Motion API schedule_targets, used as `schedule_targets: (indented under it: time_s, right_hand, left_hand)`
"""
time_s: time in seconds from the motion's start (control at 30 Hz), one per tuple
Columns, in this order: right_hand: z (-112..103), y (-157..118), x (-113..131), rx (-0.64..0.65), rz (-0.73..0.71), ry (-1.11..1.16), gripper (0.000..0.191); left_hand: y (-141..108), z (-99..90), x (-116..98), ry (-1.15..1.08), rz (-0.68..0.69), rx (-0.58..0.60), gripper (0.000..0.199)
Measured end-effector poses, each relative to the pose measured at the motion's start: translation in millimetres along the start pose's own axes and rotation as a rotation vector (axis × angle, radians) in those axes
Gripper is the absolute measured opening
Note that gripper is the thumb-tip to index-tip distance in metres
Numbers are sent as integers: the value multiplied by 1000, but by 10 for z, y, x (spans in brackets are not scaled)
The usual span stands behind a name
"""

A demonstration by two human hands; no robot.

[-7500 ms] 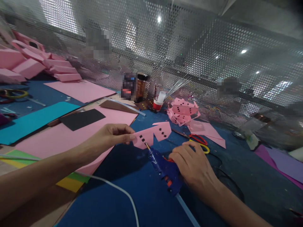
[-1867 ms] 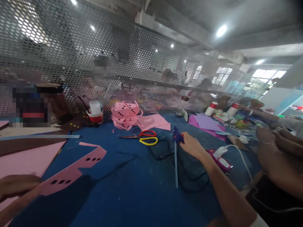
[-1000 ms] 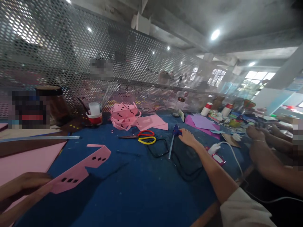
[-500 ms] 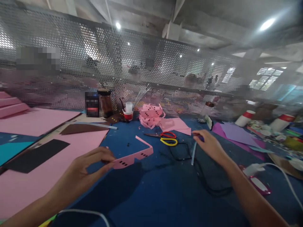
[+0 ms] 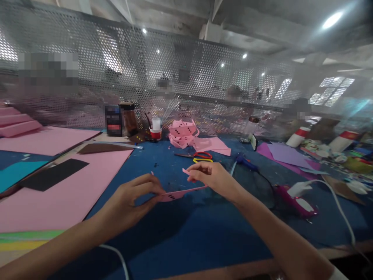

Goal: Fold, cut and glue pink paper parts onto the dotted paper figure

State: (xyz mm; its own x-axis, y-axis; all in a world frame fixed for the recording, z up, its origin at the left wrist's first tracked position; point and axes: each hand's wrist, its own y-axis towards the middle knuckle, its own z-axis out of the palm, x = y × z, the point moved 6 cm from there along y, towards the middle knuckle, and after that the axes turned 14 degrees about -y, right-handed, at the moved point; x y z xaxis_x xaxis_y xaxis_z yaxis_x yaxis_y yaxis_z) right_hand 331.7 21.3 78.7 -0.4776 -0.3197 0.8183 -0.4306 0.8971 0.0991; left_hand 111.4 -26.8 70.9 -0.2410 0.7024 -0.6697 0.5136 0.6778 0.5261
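My left hand [image 5: 142,194] pinches one end of a folded pink paper strip [image 5: 177,194] with black dots, held above the blue tabletop. At the strip's other end, my right hand [image 5: 212,179] is closed on the folded part, and a pink tip pokes out past its fingertips. My fingers cover both ends of the strip. Just beyond the right hand lie scissors [image 5: 203,156] with red and yellow handles. A blue glue gun [image 5: 246,161] rests on the table to the right, its cord trailing back toward me.
Pink dotted paper pieces [image 5: 183,134] are heaped at the back beside a pink sheet [image 5: 214,146]. Large pink sheets [image 5: 72,186] and a black piece [image 5: 55,175] lie left. A magenta power strip [image 5: 303,206] with a white cable sits right. A perforated metal screen [image 5: 192,85] stands behind.
My right hand has let go of the glue gun, which now lies on the table. It has moved left and taken hold of the pink paper strip's far end.
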Motion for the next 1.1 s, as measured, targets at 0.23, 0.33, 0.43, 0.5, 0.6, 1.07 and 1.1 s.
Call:
schedule_targets:
  time_s: [0.23, 0.33, 0.43, 0.5, 0.6, 1.07, 1.1]
  right_hand:
    - [40, -20, 4, -33, -61, -2, 24]
    - [44, -26, -4, -10, -86, 19, 23]
    - [42, -16, -70, 56, -40, 107, 23]
    - [61, -2, -161, 131, 40, 202, 26]
    - [99, 24, -305, 208, 143, 353, 30]
    - [250, 39, -449, 295, 212, 603, 30]
    - [255, 43, -468, 299, 213, 607, 30]
  left_hand:
    - [49, 79, -39, -94, -134, 26, 15]
    - [88, 108, -29, -133, -203, 21, 18]
    - [129, 142, -9, -173, -215, 16, 20]
    - [145, 161, 30, -183, -222, 13, 20]
    - [143, 187, 113, -197, -229, 4, 19]
    - [23, 168, 230, -173, -226, 24, 19]
    - [26, 155, 234, -171, -221, 19, 19]
